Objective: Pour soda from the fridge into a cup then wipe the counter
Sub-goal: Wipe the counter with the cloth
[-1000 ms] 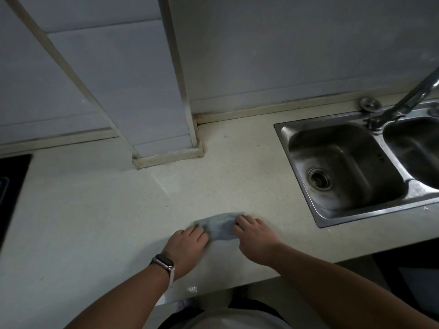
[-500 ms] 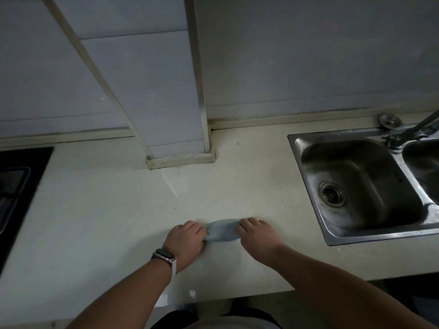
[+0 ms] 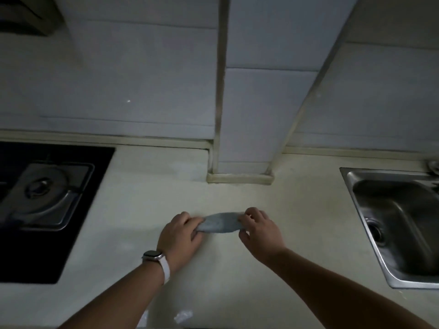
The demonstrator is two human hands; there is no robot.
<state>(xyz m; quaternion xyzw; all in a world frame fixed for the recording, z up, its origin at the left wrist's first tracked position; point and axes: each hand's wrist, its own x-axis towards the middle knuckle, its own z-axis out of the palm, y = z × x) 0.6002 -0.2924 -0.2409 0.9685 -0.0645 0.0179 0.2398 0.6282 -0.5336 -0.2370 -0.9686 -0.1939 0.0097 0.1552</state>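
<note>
A small grey-blue cloth (image 3: 219,222) lies bunched on the pale counter (image 3: 147,203), in the middle of the view. My left hand (image 3: 180,236), with a watch on its wrist, grips the cloth's left end. My right hand (image 3: 259,227) pinches the cloth's right end with curled fingers. Both hands rest on the counter. No cup or soda is in view.
A black gas hob with a metal burner (image 3: 45,193) sits at the left. A steel sink (image 3: 399,224) is set into the counter at the right. A tiled column (image 3: 242,167) juts out from the back wall just beyond the cloth.
The view has swung left and up: the sink slid to the right edge and the hob came into sight. Both hands stay on the cloth, which looks more bunched.
</note>
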